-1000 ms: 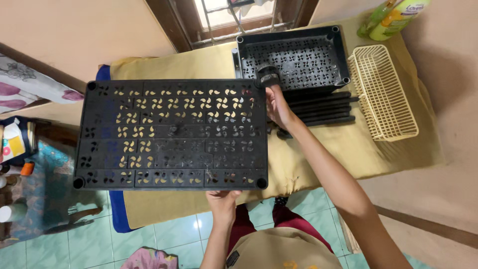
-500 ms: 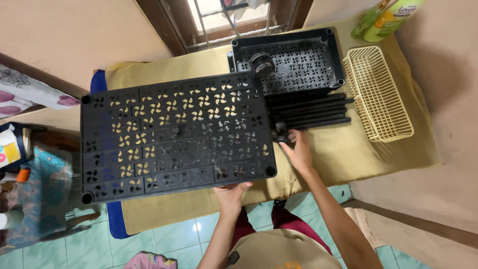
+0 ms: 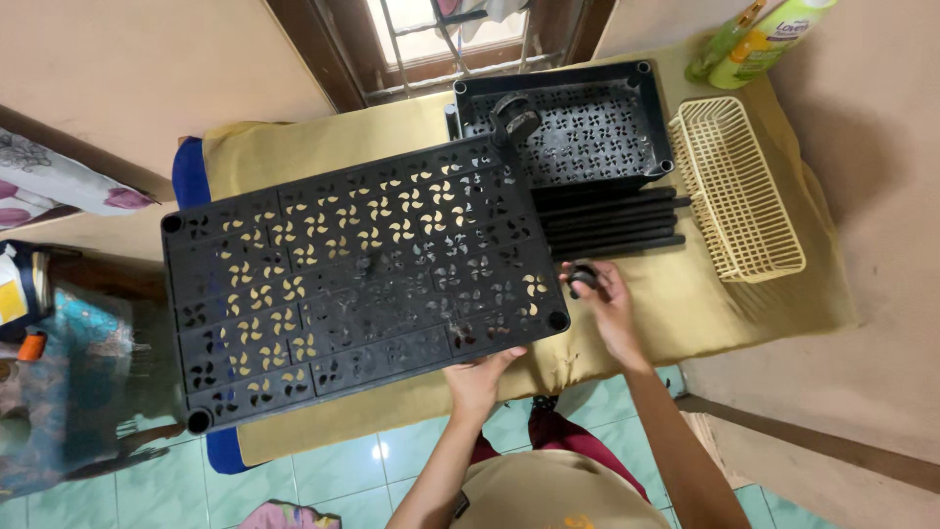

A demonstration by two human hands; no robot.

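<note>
the large shelf panel (image 3: 362, 279) in front of you was black, cut through with a repeating four-petal pattern. the smaller tray (image 3: 578, 127) behind it was black with the same cutouts, and the rods (image 3: 612, 220) beside it were black too. the basket (image 3: 739, 191) was pale cream, the bed cover (image 3: 323, 132) mustard yellow, the floor tiles (image 3: 333, 470) light teal.

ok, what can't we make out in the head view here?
- Small black part in the right hand: fingers cover most of it, so its shape is unclear.
- Left hand: its grip on the perforated black shelf panel is partly hidden under the panel's edge.
- Black tubes: their left ends are hidden by the panel.
- Green bottles: cut off by the top edge.
</note>
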